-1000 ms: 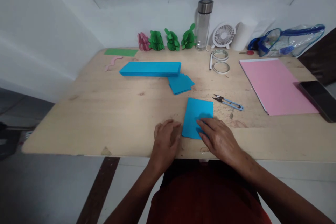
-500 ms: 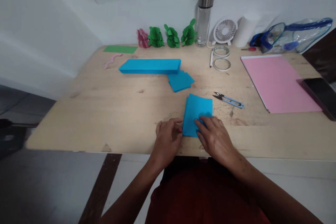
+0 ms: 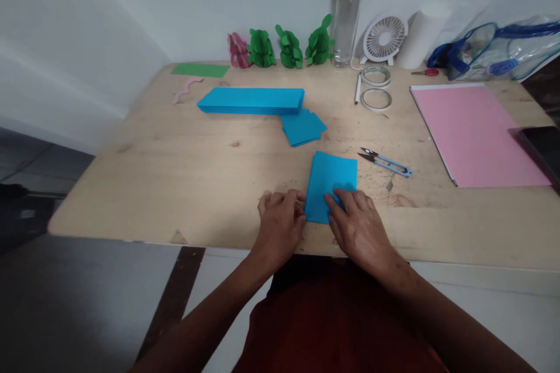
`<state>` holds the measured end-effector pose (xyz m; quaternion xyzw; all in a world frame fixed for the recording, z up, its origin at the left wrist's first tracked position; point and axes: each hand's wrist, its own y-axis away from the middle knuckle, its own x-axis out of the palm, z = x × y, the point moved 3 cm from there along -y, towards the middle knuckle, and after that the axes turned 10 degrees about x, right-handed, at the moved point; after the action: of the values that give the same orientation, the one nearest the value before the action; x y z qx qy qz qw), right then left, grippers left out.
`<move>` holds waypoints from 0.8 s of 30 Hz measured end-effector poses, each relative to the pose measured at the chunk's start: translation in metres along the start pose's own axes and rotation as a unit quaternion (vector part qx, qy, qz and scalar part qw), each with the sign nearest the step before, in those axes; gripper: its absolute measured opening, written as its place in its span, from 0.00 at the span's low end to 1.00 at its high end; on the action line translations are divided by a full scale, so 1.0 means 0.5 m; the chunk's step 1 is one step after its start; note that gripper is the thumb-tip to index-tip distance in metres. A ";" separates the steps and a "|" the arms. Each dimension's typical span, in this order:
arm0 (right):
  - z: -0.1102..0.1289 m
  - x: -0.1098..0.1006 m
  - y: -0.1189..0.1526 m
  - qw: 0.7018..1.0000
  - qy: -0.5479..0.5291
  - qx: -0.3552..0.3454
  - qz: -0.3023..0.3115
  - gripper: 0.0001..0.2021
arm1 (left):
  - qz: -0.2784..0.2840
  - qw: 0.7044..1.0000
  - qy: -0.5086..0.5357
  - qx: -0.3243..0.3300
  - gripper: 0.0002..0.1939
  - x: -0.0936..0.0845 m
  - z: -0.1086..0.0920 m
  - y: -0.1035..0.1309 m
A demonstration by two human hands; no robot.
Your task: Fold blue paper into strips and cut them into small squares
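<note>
A stack of blue paper point(image 3: 335, 172) lies near the table's front edge, its sheets slightly fanned at the left. My right hand point(image 3: 356, 224) rests on its lower right part with fingers spread. My left hand point(image 3: 282, 221) is at the lower left edge of the stack, thumb and fingertips pinched together at the paper's edge. Behind the stack are some smaller blue pieces point(image 3: 304, 128), and a long folded blue strip stack point(image 3: 251, 100) overlaps them. Blue-handled thread snips point(image 3: 387, 163) lie to the right.
Green paper figures point(image 3: 291, 49) and a pink one point(image 3: 238, 51) stand along the wall beside a glass bottle point(image 3: 345, 26) and a small fan point(image 3: 385, 39). Tape rolls point(image 3: 376, 99), pink sheets point(image 3: 479, 134) and a dark phone point(image 3: 542, 145) are at the right.
The view has shifted, so the things at the back sit higher in it. The fingers of my left hand have closed more at the paper's edge; my right hand stays on the stack.
</note>
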<state>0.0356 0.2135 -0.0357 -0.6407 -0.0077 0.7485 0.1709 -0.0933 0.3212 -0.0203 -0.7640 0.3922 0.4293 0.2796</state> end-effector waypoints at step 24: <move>0.003 -0.003 0.000 1.000 0.021 0.006 0.000 0.18 | -0.065 0.971 -0.192 0.126 0.30 0.038 -0.010 0.141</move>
<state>0.0343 0.2135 -0.0341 -0.6551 0.0009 0.7350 0.1747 -0.1443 0.2729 -0.0408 -0.6501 0.3315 0.4956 0.4710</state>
